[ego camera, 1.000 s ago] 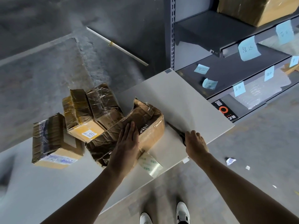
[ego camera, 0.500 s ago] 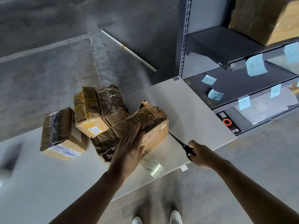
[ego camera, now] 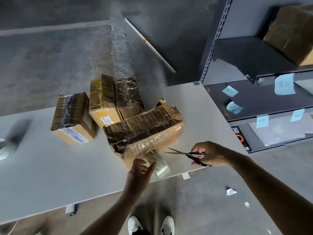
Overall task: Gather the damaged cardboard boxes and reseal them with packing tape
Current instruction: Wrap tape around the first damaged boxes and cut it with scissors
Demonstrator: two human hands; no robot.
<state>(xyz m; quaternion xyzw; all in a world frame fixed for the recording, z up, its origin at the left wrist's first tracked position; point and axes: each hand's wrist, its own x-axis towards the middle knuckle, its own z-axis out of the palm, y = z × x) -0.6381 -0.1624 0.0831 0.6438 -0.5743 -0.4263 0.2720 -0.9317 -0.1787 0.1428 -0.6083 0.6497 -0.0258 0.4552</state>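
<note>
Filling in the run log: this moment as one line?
step: tape cut pending | left hand: open, at tape tail | right hand: holds scissors, blades open toward tail | crushed box: on table

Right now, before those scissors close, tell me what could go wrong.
The scissors in the right hand point open blades at the left hand, close beside the hanging tape strip: a finger could get nicked. The strip hangs loose from the crushed box; unheld, it may fold onto itself.
</note>
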